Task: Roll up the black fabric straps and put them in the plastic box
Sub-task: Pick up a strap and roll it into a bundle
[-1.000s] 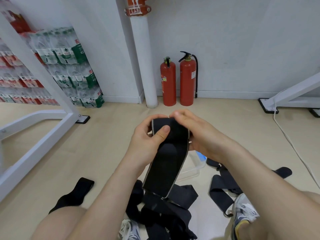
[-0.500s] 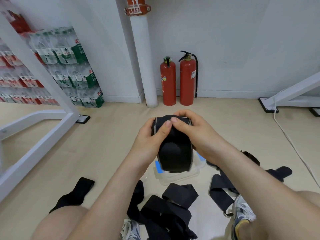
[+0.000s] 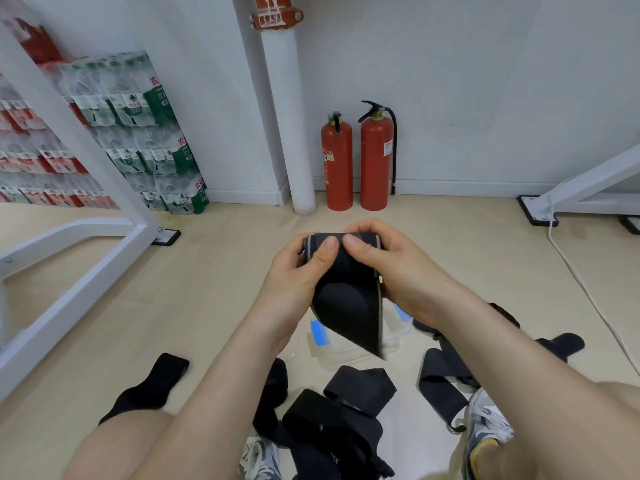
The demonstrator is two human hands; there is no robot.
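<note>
- Lying nearest, between the person's shoes [image 3: 485, 426], is a heap of loose straps [image 3: 332, 420], flat and unrolled. A single strap [image 3: 149, 389] lies off by the left knee, and the right-hand straps [image 3: 446, 379] are spread on the floor on the other side.
- Just past the heap the plastic box [image 3: 346, 356] sits on the floor, clear with blue clips. Most of it is hidden, so I cannot tell whether anything is inside.
- Above the box, both hands have the held strap [image 3: 346, 296] up in the air.
- The left hand [image 3: 291, 275] curls round the left end of the roll with its thumb pressed on top. The right hand [image 3: 398, 268] curls round the right end, thumb on top as well, the two thumbs almost meeting.
- The upper part of the held strap is wound into a roll between the hands, and a short tail hangs down unrolled towards the box.
- By my reading this roll is nearly finished. The tail has to be wound in and the roll dropped into the box, and several straps on the floor are not yet rolled, so much of the job remains.
- Farthest off, two red fire extinguishers [image 3: 356, 161] and a white pipe [image 3: 287, 116] stand by the wall. Packs of bottled water [image 3: 145, 133] sit behind a white frame [image 3: 90, 271] on the left.
</note>
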